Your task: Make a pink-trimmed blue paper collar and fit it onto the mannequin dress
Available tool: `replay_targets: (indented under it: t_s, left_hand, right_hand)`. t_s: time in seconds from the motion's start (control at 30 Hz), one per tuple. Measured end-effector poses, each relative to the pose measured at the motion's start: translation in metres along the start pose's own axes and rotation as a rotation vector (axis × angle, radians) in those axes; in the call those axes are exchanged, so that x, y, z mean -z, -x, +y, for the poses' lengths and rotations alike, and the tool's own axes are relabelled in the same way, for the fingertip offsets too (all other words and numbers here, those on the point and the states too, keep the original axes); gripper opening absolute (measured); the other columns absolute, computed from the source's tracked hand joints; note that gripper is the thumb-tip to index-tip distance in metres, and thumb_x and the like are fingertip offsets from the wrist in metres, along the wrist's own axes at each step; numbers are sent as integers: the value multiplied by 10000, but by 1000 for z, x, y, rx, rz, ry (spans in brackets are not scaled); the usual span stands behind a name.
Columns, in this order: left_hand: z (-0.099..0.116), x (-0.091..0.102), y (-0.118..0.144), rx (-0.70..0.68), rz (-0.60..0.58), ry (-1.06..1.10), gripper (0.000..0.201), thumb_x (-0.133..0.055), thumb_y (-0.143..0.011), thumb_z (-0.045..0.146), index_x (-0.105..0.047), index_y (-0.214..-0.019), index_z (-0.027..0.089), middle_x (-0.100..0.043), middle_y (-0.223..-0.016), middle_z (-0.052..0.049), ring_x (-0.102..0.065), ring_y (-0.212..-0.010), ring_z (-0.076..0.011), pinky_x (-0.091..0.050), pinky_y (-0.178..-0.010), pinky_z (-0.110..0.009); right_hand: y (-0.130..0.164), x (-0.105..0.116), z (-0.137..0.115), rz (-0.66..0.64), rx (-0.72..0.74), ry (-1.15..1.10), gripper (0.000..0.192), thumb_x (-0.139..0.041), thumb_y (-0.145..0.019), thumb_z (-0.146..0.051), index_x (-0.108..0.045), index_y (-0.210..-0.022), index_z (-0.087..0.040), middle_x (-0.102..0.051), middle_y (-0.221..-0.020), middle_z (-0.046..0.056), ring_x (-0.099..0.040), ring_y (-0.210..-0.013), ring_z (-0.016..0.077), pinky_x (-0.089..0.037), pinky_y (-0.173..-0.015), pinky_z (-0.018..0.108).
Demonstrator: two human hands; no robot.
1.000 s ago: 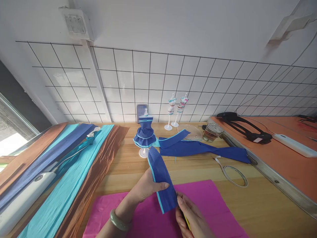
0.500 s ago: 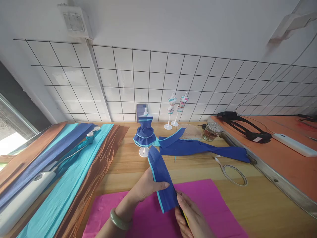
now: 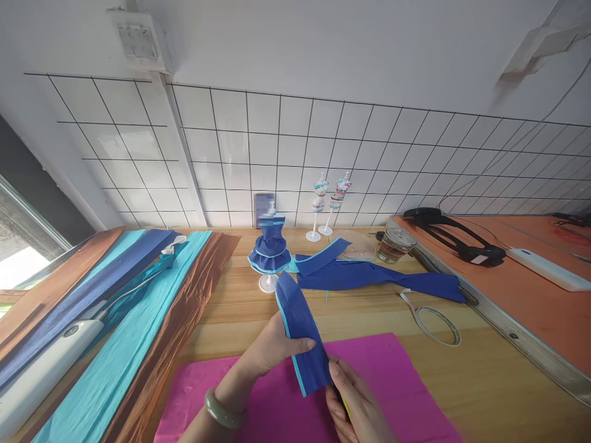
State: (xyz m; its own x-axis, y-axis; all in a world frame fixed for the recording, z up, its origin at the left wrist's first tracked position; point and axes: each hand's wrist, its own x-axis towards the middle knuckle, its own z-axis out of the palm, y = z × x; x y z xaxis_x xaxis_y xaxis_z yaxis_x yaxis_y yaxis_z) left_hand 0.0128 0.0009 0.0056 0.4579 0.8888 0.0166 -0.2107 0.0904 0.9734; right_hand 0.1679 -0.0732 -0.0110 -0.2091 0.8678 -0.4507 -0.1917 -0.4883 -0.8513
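Note:
My left hand (image 3: 279, 344) grips a blue crepe paper strip (image 3: 302, 335) with a light blue border, its thumb flat across the front. The strip stands tilted, its upper end curving back. My right hand (image 3: 353, 400) is closed around black-and-yellow scissors (image 3: 341, 400), whose dark blades lie along the strip's right edge; most of the tool is hidden by the fingers. Below both hands spreads a magenta sheet (image 3: 392, 381). Just beyond the strip, a small dress form (image 3: 270, 246) wears a blue tiered dress with light blue trim.
More blue strips (image 3: 341, 275) lie behind my hands, with a roll of white tape (image 3: 438, 329) to the right. Two bare dress forms (image 3: 318, 203) and a glass jar (image 3: 396, 245) stand near the wall. Long coloured papers (image 3: 133, 320) and a white power bank-like device (image 3: 50, 369) occupy the left.
The free end of a loose blue strip on the table has shifted slightly right. Both hands and the held strip look almost unmoved.

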Motion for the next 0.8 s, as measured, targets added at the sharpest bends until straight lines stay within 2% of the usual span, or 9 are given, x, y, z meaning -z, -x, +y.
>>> replay_targets:
  t_s: [0.27,0.63,0.8]
  left_hand:
    - [-1,0,0,3,21,-5,499,-760,-605,289,-582,-1054,165,-658,-858,-38,-577,-771,-183,-457,-649,-259]
    - [-3,2,-1,5,16,-28,445,-749,-621,271,-574,-1011,149,-625,-812,-28,-550,-737,-158,-449,-626,-244]
    - [-4,2,-1,17,23,-15,444,-758,-606,292,-581,-991,161,-625,-800,-19,-553,-730,-160,-452,-632,-251]
  right_hand:
    - [3,-3,-5,10,-2,27,493,-501,-673,-693,-418,-826,-232,-369,-419,-140,-166,-249,-6,-157,-258,118]
    - [2,-1,-3,24,-15,55,515,-499,-654,-712,-421,-822,-232,-361,-402,-140,-172,-246,-2,-158,-257,121]
    - [1,-1,-3,17,-5,43,536,-509,-668,-690,-419,-938,-237,-373,-403,-141,-170,-245,3,-156,-255,123]
